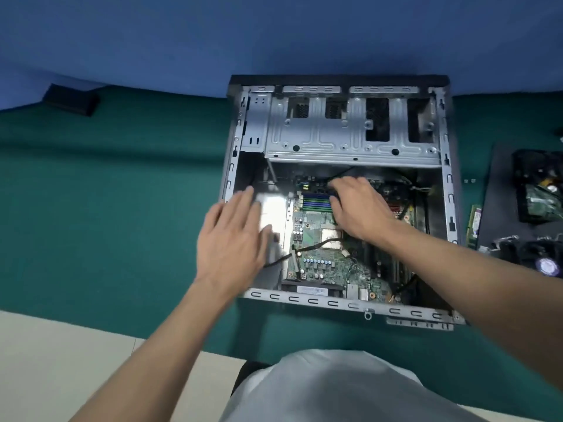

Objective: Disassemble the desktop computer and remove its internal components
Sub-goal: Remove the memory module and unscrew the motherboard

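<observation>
The open desktop case (350, 305) lies on its side on the green table. Inside it sits the green motherboard (323, 263) with its bare CPU (331, 236) and blue and green memory slots (315, 201). My left hand (234, 236) is spread flat, fingers straight, over the silver power supply (274, 205) at the case's left. My right hand (356, 205) reaches over the board, its fingers bent down at a black connector (333, 186) by the memory slots; whether it pinches the connector is hidden. A black cable (316, 246) crosses the CPU.
A metal drive cage (350, 138) spans the far half of the case. Removed parts lie at the right: a memory stick (474, 222), a green card (543, 201) on a dark mat, a fan (545, 264). A black block (71, 99) sits far left. Two screws (469, 180) lie beside the case.
</observation>
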